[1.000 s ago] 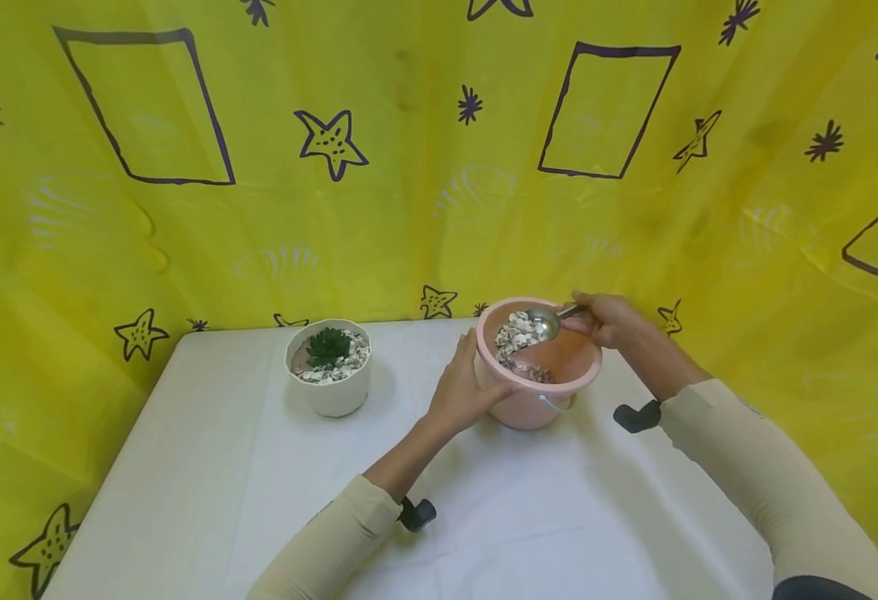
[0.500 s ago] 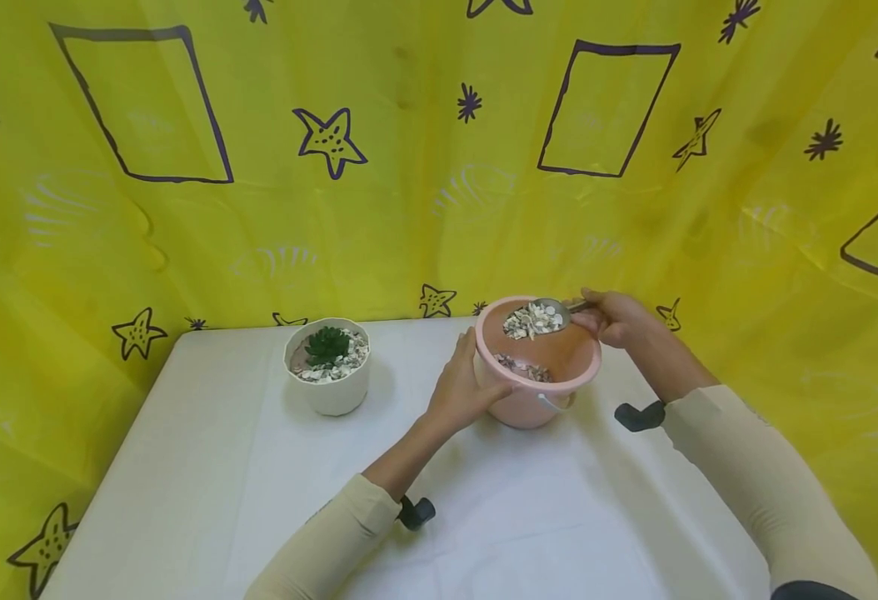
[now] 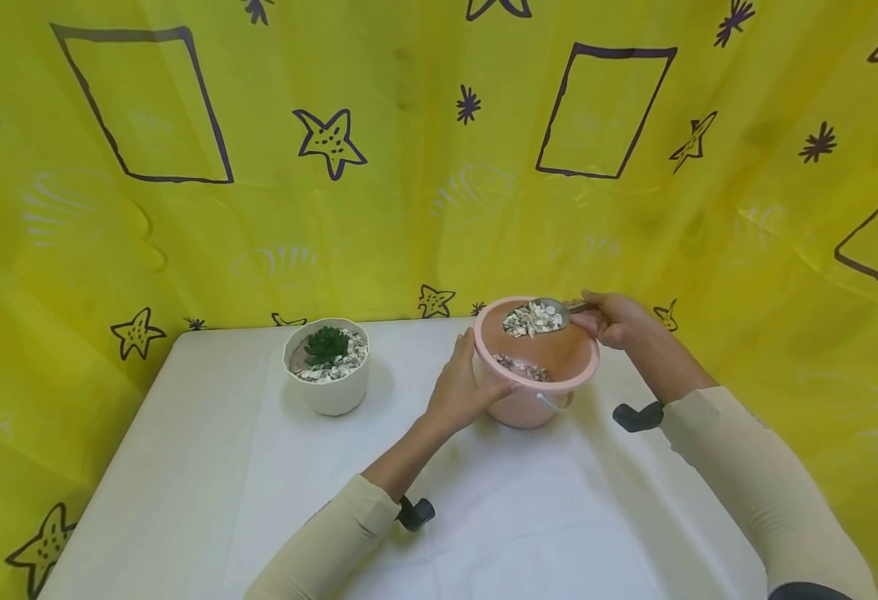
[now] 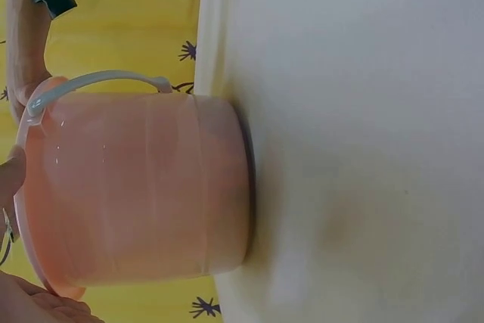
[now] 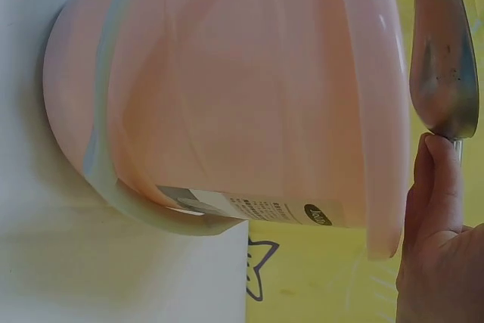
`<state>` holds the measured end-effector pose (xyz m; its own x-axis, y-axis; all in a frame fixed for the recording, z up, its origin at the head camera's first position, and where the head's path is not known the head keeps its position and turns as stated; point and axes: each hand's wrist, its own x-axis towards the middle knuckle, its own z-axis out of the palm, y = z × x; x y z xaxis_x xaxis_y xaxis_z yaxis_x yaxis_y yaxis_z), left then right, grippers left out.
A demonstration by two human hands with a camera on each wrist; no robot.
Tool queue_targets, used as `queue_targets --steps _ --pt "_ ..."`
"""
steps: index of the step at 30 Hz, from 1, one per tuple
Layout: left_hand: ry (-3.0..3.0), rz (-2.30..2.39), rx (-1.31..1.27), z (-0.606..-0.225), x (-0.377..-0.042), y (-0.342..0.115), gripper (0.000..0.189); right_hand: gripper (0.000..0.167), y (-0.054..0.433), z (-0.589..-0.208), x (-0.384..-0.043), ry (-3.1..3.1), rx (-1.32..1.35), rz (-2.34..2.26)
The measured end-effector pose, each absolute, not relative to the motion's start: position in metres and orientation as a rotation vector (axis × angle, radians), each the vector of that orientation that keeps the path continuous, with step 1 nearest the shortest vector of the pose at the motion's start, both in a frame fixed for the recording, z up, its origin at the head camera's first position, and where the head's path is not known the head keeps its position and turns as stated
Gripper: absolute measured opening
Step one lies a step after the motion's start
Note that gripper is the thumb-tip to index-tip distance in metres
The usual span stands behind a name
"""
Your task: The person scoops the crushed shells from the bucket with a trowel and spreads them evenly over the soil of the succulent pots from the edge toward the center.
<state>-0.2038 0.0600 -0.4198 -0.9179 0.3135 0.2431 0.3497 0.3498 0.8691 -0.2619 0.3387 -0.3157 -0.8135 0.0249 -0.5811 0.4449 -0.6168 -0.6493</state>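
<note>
My right hand (image 3: 610,321) pinches the handle of a metal scoop (image 5: 446,58). In the head view the scoop bowl is heaped with pale stone chips (image 3: 533,318), level over the mouth of a pink bucket (image 3: 536,408). My left hand (image 3: 463,392) holds the bucket at its left side, thumb along the front of the rim and fingers around the side. More chips (image 3: 521,367) lie low inside the bucket. The left wrist view shows the bucket's smooth wall (image 4: 144,187) and the left fingers (image 4: 45,304) at its rim.
A cream pot (image 3: 336,392) with a green succulent (image 3: 326,345) and pale chips on its soil stands to the left. Both rest on a white-covered table (image 3: 207,467). A yellow patterned curtain (image 3: 394,217) hangs behind. The bucket's pale handle (image 4: 106,77) hangs at its side.
The scoop has risen from the chips inside the bucket and levelled out, now carrying a heap. Over the last half second it stays nearly still. The left hand has kept its place.
</note>
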Motion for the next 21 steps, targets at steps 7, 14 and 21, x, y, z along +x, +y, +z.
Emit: queue_targets --steps 7,14,21 --pt "-2.564 -1.676 -0.603 -0.420 -0.203 0.061 0.110 0.012 0.328 -0.314 -0.268 1.178 0.821 -2.480" --pt "-2.620 -1.690 -0.497 -0.419 -0.197 0.060 0.113 0.024 0.320 -0.312 -0.275 1.238 0.776 -2.431" --pt "-2.655 -1.660 -0.426 -0.412 -0.193 0.057 0.111 0.034 0.313 -0.306 -0.282 1.253 0.700 -2.413"
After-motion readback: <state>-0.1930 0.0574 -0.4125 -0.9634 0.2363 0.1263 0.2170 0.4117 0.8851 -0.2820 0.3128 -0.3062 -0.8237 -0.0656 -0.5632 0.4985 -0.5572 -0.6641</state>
